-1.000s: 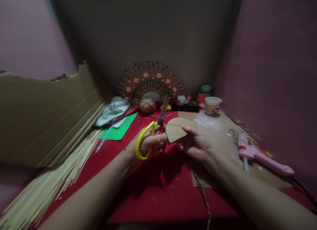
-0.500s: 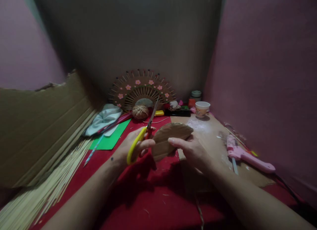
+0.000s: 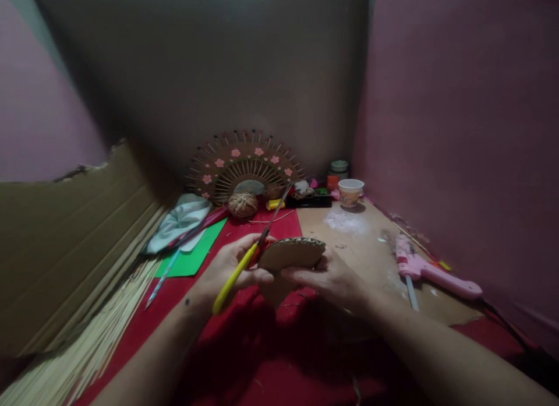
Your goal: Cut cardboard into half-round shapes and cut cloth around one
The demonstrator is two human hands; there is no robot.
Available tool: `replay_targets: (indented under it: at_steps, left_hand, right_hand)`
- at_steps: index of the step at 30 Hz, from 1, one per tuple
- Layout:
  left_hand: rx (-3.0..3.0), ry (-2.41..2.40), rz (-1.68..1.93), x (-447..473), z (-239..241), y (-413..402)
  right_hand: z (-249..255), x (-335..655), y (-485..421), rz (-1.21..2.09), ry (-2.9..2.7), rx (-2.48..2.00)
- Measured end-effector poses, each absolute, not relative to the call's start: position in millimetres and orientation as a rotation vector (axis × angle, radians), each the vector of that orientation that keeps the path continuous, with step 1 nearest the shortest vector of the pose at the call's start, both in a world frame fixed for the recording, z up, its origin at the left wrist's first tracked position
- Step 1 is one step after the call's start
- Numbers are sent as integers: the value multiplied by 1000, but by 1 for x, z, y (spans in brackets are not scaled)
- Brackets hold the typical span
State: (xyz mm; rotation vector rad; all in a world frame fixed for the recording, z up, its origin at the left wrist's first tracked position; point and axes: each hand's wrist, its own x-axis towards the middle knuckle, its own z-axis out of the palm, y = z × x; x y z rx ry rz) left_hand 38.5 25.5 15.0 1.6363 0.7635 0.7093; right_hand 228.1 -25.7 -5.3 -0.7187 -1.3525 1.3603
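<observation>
Our left hand (image 3: 229,266) wrapped round yellow-handled scissors (image 3: 251,256), blades pointing up-centre, meeting left edge of cardboard piece (image 3: 292,252). Our right hand (image 3: 334,278) pinches that piece from right, at frame centre, above red surface (image 3: 279,348). We judge it light, stiff, corrugated; best held near edge, clear of blades. Twine ball (image 3: 243,204) behind, pink glue gun (image 3: 430,273) right, bamboo sticks (image 3: 87,342) lower left.

The left hand (image 3: 229,265) covers part of the yellow handle of the scissors (image 3: 257,251). The right hand (image 3: 332,278) hides the near side of the cardboard piece (image 3: 292,252). The sticks (image 3: 65,353) run off the bottom left edge. The big cardboard (image 3: 65,249) is cut off at the left. The small things (image 3: 305,190) by the cup (image 3: 350,191) are too small and dark to tell.
</observation>
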Motion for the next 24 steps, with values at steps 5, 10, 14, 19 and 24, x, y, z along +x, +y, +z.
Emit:
replay_targets:
  at_steps: [5,10,14,19,24]
  left_hand:
    - [1636,766,698,38,14,26]
    - [1637,764,706,39,14,26]
    - [1619,770,710,41,15,23]
    - [1583,903,833,48,16,22]
    - [1435,1165,979,49,12,29]
  right_hand:
    - [-7,228,-24,1338,-1355,-714]
    - [-11,228,-23,1330,-1367,-703]
    - [-12,228,-23,1284,-1399,-693]
    - [-11,231,-23,1038,-1564,-818]
    - [-9,237,-22,348,-1821,-1046]
